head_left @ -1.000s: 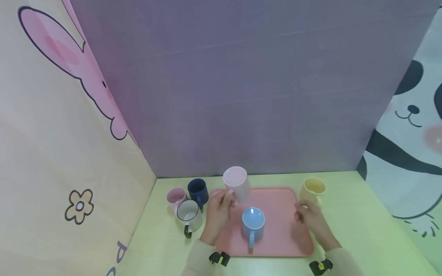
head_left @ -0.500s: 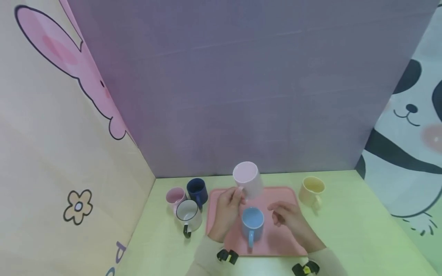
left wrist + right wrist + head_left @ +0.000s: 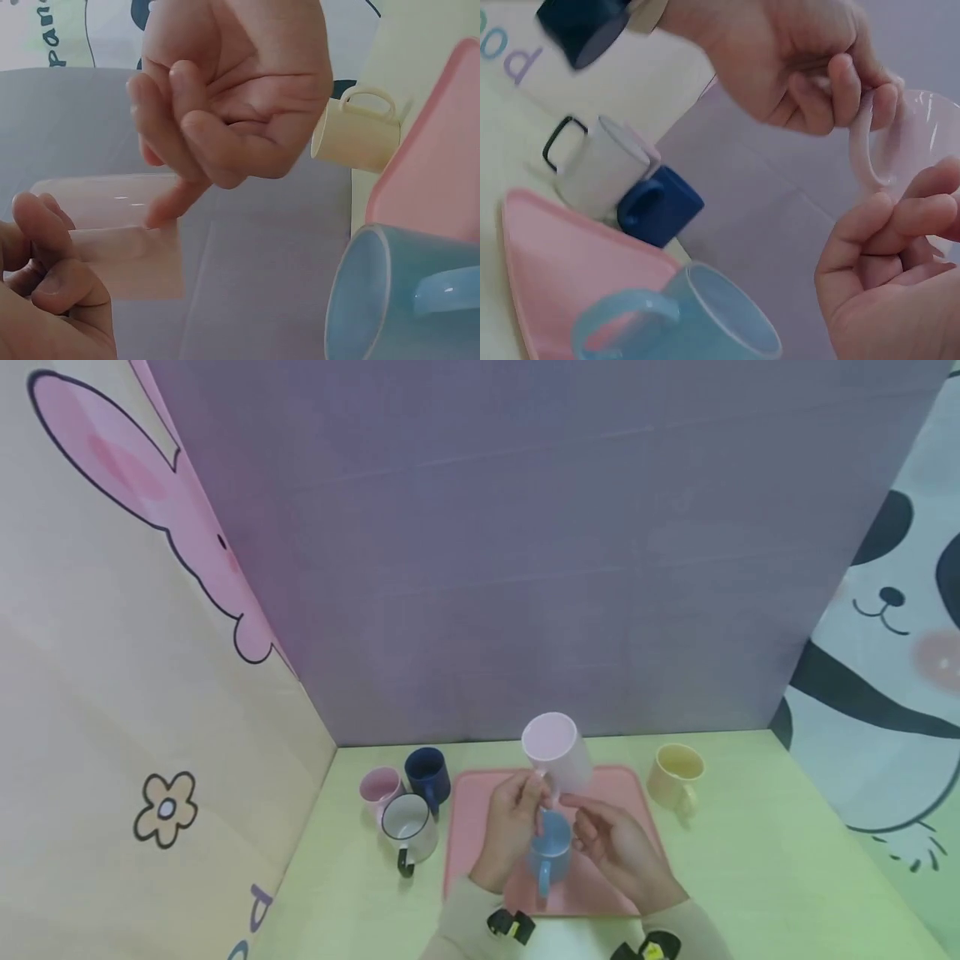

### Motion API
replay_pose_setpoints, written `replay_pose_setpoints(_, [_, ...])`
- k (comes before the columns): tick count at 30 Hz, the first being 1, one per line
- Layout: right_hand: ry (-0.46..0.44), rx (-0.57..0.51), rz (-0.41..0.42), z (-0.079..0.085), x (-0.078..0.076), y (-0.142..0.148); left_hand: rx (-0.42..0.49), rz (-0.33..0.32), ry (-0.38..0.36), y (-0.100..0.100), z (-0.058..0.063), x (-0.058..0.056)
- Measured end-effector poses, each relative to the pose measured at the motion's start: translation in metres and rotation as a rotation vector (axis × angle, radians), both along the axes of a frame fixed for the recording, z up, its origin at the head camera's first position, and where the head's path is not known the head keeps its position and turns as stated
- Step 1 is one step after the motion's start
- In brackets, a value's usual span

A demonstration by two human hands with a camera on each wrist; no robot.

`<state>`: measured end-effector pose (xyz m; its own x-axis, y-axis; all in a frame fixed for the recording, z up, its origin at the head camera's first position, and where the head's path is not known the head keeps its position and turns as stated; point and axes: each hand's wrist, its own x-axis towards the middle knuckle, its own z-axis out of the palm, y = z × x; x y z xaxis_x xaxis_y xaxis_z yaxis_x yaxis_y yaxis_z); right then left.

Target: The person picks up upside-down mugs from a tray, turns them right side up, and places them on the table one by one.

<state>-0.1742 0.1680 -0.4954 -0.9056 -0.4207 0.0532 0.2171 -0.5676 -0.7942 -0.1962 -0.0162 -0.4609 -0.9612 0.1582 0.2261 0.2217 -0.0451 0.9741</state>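
Observation:
My left hand (image 3: 512, 828) pinches the handle (image 3: 861, 142) of a pale pink mug (image 3: 561, 752), held up over the tray and tilted. My right hand (image 3: 618, 850) is beside it, its index finger (image 3: 174, 204) stretched out to the mug near the base and the other fingers loosely bent. Below both hands a light blue mug (image 3: 551, 852) stands upright on the pink tray (image 3: 468, 802), its handle towards me and its rim partly covered by the left fingers in the head view.
Left of the tray stand a small pink mug (image 3: 381, 785), a navy mug (image 3: 427, 770) and a white mug (image 3: 409, 831) with black rim and handle, close together. A yellow mug (image 3: 675, 777) is right of the tray. A grey-purple panel (image 3: 480, 568) rises behind the table.
My left hand has carried the pale pink mug to the right over the tray. My right hand has come left from near the yellow mug until its index finger meets the pale pink mug.

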Motion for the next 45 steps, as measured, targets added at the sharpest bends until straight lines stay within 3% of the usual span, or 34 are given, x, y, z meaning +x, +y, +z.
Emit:
replay_pose_setpoints(12, [-0.037, -0.154, 0.147, 0.006, 0.000, -0.004, 0.029, -0.017, 0.033, 0.000, -0.003, 0.003])
replay_pose_setpoints(20, [-0.029, -0.188, 0.153, 0.001, -0.002, -0.009, 0.032, -0.047, 0.027, 0.002, -0.007, 0.001])
replay_pose_setpoints(24, [-0.034, -0.193, 0.113, -0.002, -0.002, -0.012, 0.027, -0.076, 0.014, 0.002, -0.007, -0.001])
replay_pose_setpoints(32, [-0.028, -0.096, -0.020, -0.001, -0.001, -0.015, -0.016, -0.115, 0.002, 0.002, -0.013, -0.003])
replay_pose_setpoints(41, [0.067, 0.039, -0.125, 0.001, 0.004, -0.005, -0.069, -0.119, -0.125, 0.001, -0.021, 0.001])
replay_pose_setpoints(45, [0.080, 0.167, -0.205, 0.007, 0.006, -0.001, -0.094, -0.116, -0.166, 0.004, -0.024, 0.002])
